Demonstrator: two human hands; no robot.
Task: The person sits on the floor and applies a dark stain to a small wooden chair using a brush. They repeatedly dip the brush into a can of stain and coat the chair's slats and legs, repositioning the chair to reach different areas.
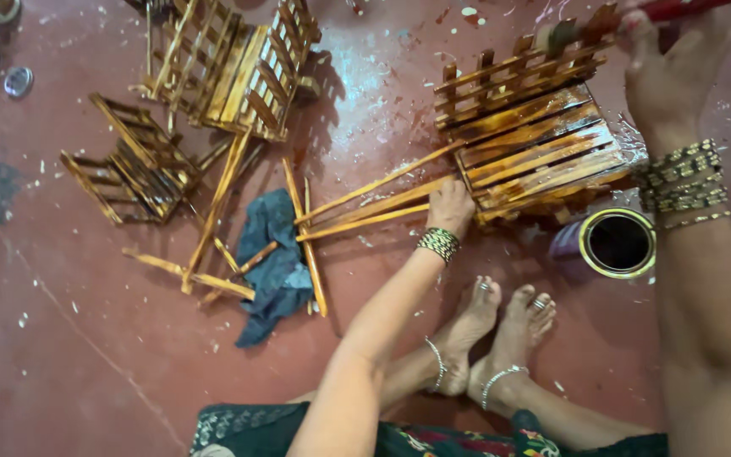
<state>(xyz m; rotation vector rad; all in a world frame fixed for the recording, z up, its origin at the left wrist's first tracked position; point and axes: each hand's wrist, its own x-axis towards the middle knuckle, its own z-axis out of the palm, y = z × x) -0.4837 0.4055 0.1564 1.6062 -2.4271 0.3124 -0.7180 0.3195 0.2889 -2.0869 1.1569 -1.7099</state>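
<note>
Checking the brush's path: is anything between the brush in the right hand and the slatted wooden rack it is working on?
Nothing visible. The right hand holds the red-handled brush with its bristles at the top rail of the slatted wooden rack. The left hand steadies the rack's lower edge, clear of the brush.
</note>
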